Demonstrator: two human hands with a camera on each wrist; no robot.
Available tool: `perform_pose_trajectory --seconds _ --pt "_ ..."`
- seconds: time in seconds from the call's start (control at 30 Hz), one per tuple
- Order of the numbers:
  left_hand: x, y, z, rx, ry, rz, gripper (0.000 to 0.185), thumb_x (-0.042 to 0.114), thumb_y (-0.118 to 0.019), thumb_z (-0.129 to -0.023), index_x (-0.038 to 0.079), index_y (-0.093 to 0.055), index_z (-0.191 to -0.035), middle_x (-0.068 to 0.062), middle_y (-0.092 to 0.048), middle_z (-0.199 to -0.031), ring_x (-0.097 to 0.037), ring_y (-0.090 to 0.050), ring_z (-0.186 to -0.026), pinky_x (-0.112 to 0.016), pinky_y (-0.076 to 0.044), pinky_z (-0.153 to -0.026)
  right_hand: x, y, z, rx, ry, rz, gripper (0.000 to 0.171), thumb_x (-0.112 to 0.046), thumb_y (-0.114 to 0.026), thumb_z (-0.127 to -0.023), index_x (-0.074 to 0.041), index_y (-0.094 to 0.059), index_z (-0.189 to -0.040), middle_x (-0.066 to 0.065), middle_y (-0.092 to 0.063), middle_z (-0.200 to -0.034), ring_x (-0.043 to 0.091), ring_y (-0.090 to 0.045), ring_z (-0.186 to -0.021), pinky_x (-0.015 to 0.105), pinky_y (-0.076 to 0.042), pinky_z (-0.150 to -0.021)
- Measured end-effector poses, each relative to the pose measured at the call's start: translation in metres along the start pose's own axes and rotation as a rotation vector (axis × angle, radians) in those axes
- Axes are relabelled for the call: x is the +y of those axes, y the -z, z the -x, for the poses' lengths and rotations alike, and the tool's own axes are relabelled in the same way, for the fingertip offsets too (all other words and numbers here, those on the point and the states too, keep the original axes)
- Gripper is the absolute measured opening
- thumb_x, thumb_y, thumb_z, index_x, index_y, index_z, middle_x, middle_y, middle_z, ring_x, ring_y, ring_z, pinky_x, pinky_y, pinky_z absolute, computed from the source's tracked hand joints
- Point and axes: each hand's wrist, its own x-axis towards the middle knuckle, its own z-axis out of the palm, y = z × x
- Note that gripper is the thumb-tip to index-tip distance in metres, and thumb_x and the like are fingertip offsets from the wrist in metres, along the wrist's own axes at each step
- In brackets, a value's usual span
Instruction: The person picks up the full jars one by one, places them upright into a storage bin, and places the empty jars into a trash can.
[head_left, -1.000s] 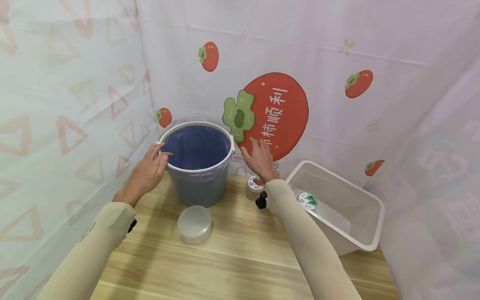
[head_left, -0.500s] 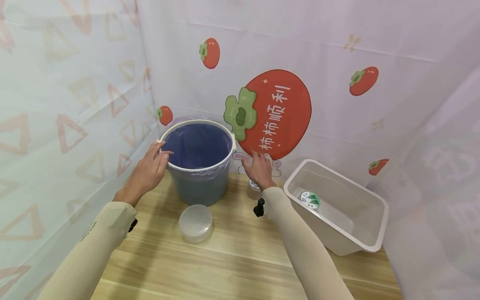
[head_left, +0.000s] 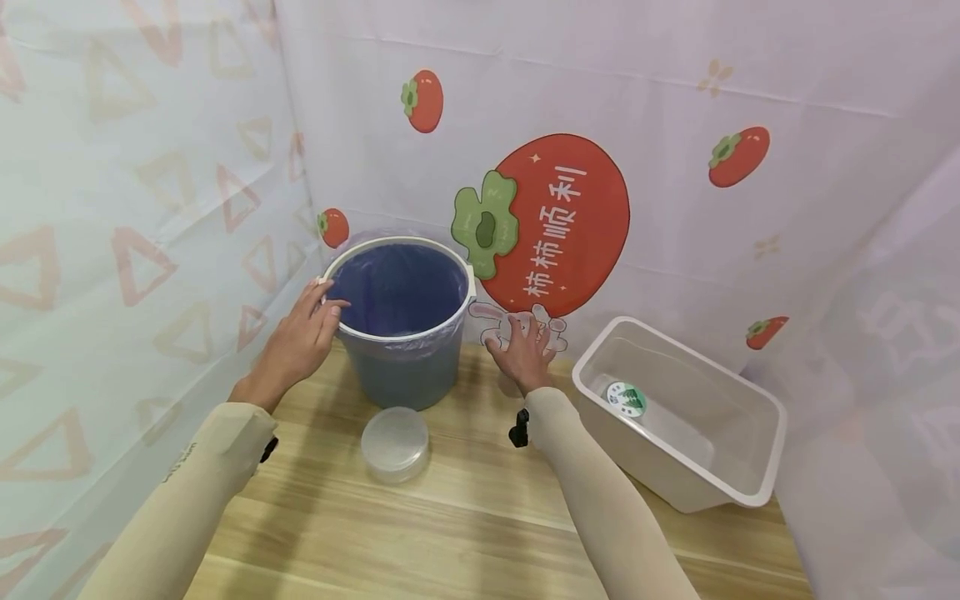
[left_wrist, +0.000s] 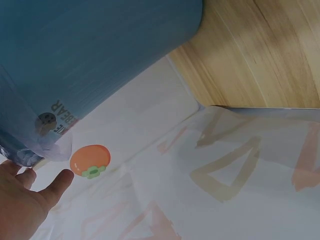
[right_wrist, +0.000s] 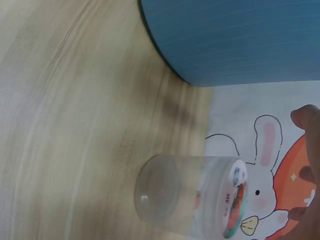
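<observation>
My left hand (head_left: 300, 337) rests at the left rim of a blue bucket (head_left: 408, 375) lined with a clear plastic bag, fingers touching the rim and thumb apart. In the left wrist view, the thumb and fingers show beside the bag's edge. My right hand (head_left: 525, 354), fingers spread and loosely bent, hovers over a clear plastic jar (right_wrist: 167, 192) with a round printed label on its lid. The hand hides most of that jar in the head view. In the right wrist view a gap separates the fingers from the lid.
A round clear container (head_left: 395, 442) stands in front of the bucket. To the right sits a deep off-white bin (head_left: 660, 446), with a round green-and-white label (head_left: 626, 400) inside. Printed cloth walls (head_left: 645, 67) enclose the wooden table (head_left: 420, 533).
My right hand has come down from beside the bucket rim to just over the jar. My left hand stays at the rim. The view has shifted slightly.
</observation>
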Motion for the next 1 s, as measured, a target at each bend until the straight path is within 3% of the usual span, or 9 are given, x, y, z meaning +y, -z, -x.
perform_pose_trajectory --seconds 0.23,0.43,0.63,0.8,1.0 --pt "0.002 0.001 0.000 -0.008 0.014 0.011 0.058 0.038 -0.027 -0.120 0.002 -0.067 -0.142 -0.020 -0.030 -0.177 -0.042 -0.012 -0.170 -0.076 -0.025 -0.127 0.013 -0.007 0.004 -0.090 -0.024 -0.001 0.086 -0.050 -0.074 -0.099 -0.024 -0.034 -0.171 0.020 -0.012 -0.181 0.053 -0.008 -0.166 0.083 -0.017 -0.125" --pt "0.002 0.001 0.001 -0.012 0.018 0.017 0.059 0.038 -0.027 -0.120 0.002 -0.066 -0.143 -0.020 -0.029 -0.178 -0.044 -0.012 -0.169 -0.077 -0.024 -0.126 0.026 -0.018 0.005 -0.140 -0.049 0.010 0.088 -0.042 -0.081 -0.096 -0.024 -0.036 -0.169 0.022 -0.013 -0.180 0.054 -0.016 -0.164 0.078 -0.034 -0.121" --pt "0.003 -0.001 0.000 0.002 0.011 0.020 0.059 0.038 -0.027 -0.120 0.001 -0.066 -0.143 -0.020 -0.029 -0.177 -0.043 -0.012 -0.170 -0.076 -0.024 -0.127 0.034 -0.024 0.010 -0.132 -0.031 0.023 0.084 -0.027 -0.081 -0.098 -0.022 -0.037 -0.169 0.025 -0.021 -0.176 0.055 -0.032 -0.155 0.073 -0.050 -0.111" --pt "0.003 -0.003 0.000 0.016 0.004 0.022 0.058 0.037 -0.027 -0.120 0.001 -0.067 -0.142 -0.021 -0.030 -0.177 -0.045 -0.014 -0.169 -0.075 -0.025 -0.127 0.035 -0.021 0.012 -0.121 -0.015 -0.006 0.077 -0.013 -0.076 -0.100 -0.019 -0.039 -0.167 0.029 -0.024 -0.172 0.057 -0.036 -0.149 0.073 -0.052 -0.107" --pt "0.000 -0.004 0.000 0.024 0.003 0.023 0.056 0.036 -0.028 -0.120 0.002 -0.068 -0.141 -0.021 -0.031 -0.177 -0.045 -0.015 -0.169 -0.075 -0.025 -0.126 0.036 -0.019 0.011 -0.136 -0.025 0.007 0.078 -0.014 -0.075 -0.100 -0.019 -0.037 -0.168 0.029 -0.022 -0.173 0.057 -0.035 -0.149 0.071 -0.052 -0.110"
